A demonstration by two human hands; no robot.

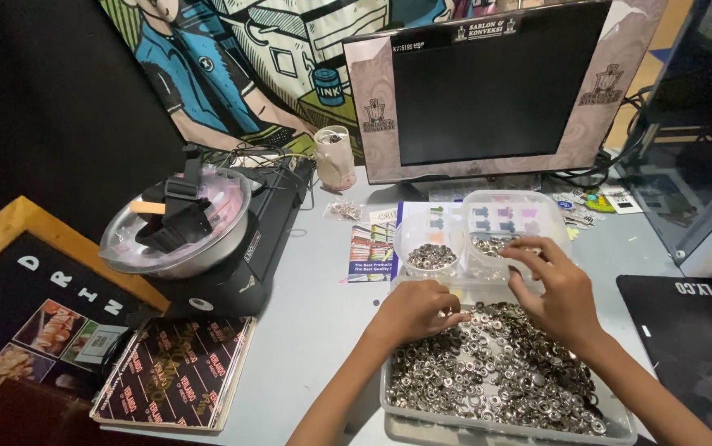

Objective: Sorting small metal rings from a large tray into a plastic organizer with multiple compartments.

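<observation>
Sorting through a heap of small silver metal snap-button rings [496,376] in a shallow clear plastic tray [620,428] on a pale grey surface [314,322], a person works with both hands. The left hand [418,310] rests curled on the heap's far edge, fingertips pinched together, likely on a ring, though that is too small to tell. The right hand [558,289] hovers with fingers loosely spread over a clear rectangular plastic tub [529,216] beside a small round clear cup [430,244], each partly filled. The rings look hard, light and slippery; each seems best pinched at its rim between thumb and forefinger.
</observation>
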